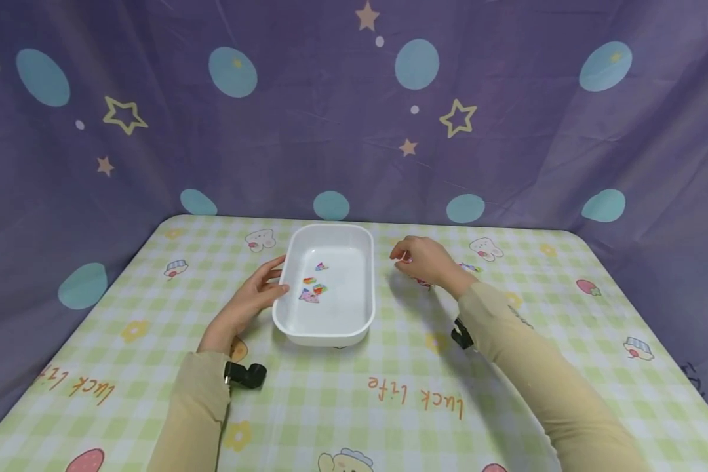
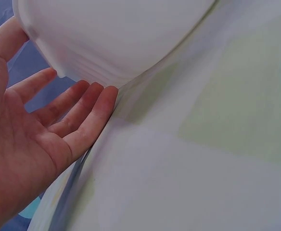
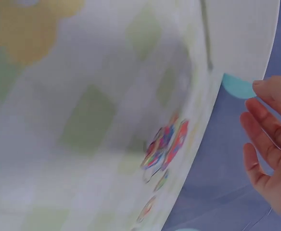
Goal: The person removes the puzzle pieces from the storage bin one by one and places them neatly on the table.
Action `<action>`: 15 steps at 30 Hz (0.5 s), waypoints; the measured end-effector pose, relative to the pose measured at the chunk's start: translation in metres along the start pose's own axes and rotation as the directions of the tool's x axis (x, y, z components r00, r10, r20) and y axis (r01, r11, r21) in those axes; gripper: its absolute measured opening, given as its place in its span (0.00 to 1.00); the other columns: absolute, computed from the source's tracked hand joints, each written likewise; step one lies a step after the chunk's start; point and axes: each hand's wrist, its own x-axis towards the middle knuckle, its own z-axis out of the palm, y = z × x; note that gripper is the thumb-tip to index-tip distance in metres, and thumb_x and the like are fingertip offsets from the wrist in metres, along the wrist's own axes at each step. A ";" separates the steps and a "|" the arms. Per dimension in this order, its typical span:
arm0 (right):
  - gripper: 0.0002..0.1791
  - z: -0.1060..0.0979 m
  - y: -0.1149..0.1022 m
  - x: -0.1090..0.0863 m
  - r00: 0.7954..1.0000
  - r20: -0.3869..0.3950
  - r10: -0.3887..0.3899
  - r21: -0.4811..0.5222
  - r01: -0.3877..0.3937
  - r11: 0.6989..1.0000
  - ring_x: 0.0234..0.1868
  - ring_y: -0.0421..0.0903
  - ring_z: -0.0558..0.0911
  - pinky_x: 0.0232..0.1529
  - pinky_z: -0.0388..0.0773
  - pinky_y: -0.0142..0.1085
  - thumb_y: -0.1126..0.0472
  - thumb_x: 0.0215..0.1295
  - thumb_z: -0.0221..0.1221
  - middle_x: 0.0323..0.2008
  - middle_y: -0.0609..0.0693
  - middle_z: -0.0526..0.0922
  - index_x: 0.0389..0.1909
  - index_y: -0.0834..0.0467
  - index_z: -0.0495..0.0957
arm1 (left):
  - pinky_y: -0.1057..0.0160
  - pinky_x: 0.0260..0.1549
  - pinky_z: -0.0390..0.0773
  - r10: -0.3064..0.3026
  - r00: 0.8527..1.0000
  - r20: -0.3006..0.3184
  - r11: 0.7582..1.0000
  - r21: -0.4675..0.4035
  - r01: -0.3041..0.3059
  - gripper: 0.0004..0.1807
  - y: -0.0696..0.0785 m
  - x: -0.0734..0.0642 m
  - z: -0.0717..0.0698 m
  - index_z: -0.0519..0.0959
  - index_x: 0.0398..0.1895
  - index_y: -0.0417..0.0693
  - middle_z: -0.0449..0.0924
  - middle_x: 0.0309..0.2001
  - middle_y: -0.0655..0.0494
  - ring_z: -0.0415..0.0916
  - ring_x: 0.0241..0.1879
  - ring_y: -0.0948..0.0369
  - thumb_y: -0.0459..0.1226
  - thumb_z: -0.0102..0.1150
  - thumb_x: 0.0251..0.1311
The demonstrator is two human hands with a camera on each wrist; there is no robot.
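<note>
A white plastic basin [image 1: 353,328] lies on the table, with several small, bright multicoloured pieces [image 1: 310,296] in its left part. My left hand [image 1: 258,292] grips the basin's left side, thumb at the rim and fingers against the outer wall [image 2: 102,43]. To the right of the basin, my right hand [image 1: 426,260] hovers over the tablecloth with fingers loosely bent. In the right wrist view, a gap shows between its thumb and index fingertips, with nothing visible there. A cluster of colourful pieces [image 3: 165,144] lies on the cloth below it, partly hidden by the hand in the head view.
More colourful pieces [image 1: 469,267] lie right of my right hand. A green-and-white checked tablecloth [image 1: 307,406] with printed cartoons covers the table. Behind the far edge hangs a purple curtain [image 1: 342,131] with dots and stars. Each wrist wears a black camera strap [image 1: 245,375].
</note>
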 end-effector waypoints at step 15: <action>0.09 0.002 -0.041 0.026 0.997 -0.026 -0.073 -0.004 0.073 0.997 0.37 0.42 0.78 0.39 0.74 0.35 0.59 0.57 0.59 0.35 0.45 0.81 0.38 0.53 0.81 | 0.59 0.44 0.75 0.004 1.000 -0.001 1.000 -0.003 -0.004 0.37 -0.001 0.001 0.001 0.51 0.70 0.63 0.57 0.63 0.44 0.64 0.57 0.48 0.43 0.56 0.60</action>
